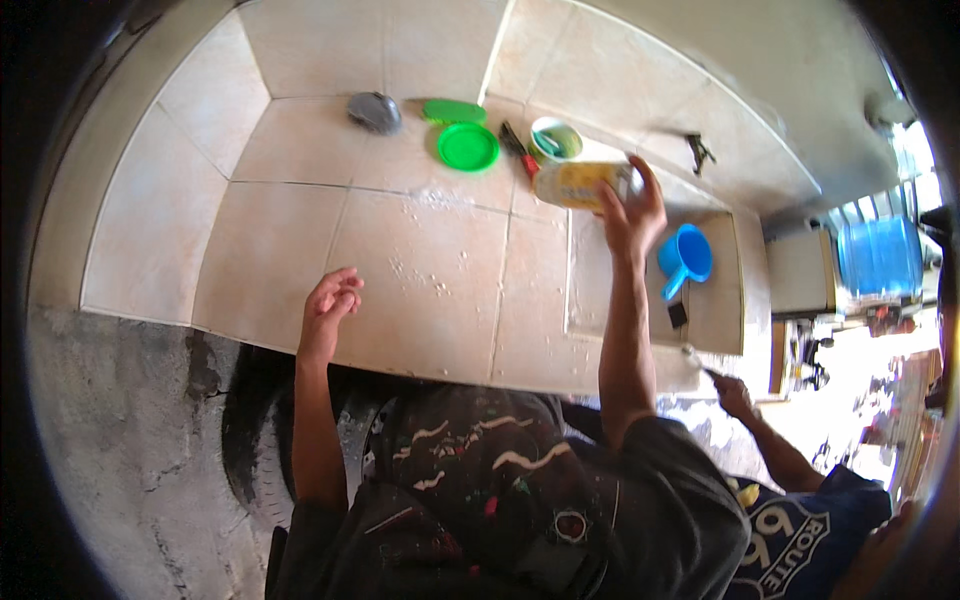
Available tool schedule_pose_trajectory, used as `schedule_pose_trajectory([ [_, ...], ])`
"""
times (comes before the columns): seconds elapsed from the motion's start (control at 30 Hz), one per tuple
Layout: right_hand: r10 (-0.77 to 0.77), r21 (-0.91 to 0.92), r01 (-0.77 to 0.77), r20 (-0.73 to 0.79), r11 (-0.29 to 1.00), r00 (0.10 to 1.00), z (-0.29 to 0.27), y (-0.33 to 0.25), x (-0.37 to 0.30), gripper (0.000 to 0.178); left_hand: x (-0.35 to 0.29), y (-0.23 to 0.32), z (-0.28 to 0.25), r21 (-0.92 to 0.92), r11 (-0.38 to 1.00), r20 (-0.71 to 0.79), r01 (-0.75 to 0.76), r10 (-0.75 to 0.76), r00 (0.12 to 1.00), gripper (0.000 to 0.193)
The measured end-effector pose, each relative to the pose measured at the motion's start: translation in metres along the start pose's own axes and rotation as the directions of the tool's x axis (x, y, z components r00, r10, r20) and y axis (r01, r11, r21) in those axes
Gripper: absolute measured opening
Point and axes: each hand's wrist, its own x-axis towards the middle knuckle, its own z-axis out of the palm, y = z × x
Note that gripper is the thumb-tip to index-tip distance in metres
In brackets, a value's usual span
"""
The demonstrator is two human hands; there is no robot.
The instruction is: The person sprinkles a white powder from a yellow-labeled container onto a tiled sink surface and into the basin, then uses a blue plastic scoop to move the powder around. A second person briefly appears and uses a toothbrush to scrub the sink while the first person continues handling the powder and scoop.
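Observation:
My right hand [632,215] grips a yellow canister [575,186], tipped on its side above the tiled counter [270,240] and the near edge of the sink. White powder [440,198] lies in a patch to the left of the canister, with small white crumbs [435,285] scattered nearer me. Over the counter's front left part, my left hand [333,298] is raised with its fingers loosely bent and nothing in them. Behind the canister are a white tub [556,140] with something green inside and a red-and-black handled tool [520,152].
Along the back lie a round green lid [468,148], a green oval brush [454,111] and a dark grey object [375,113]. A blue dipper [685,255] and a dark pad [678,315] sit in the sink [600,290]. A co-worker's hand [735,395] holds a tool at the right.

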Motion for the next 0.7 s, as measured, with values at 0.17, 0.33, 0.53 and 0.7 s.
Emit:
schedule_pose_trajectory([
  [0.17,0.051,0.182,-0.046,-0.022,0.982,0.998,0.003,0.023,-0.010,0.051,-0.002,-0.004,0.008,-0.024,1.000,0.008,0.011,-0.010,1.000,0.030],
  [0.33,0.250,0.510,-0.235,0.041,0.828,0.967,0.000,0.042,-0.023,0.051,-0.016,-0.005,0.021,-0.058,0.998,0.016,0.014,-0.013,1.000,0.034],
  [0.53,0.221,0.328,-0.229,0.060,0.916,0.973,0.002,0.044,-0.017,0.046,-0.022,-0.002,0.034,-0.023,0.999,0.006,-0.033,0.033,0.999,0.032],
  [0.7,0.394,0.538,-0.413,0.157,0.735,0.906,0.016,0.049,-0.004,0.049,-0.035,-0.004,0.041,-0.057,0.997,-0.017,-0.042,0.041,0.999,0.031],
])
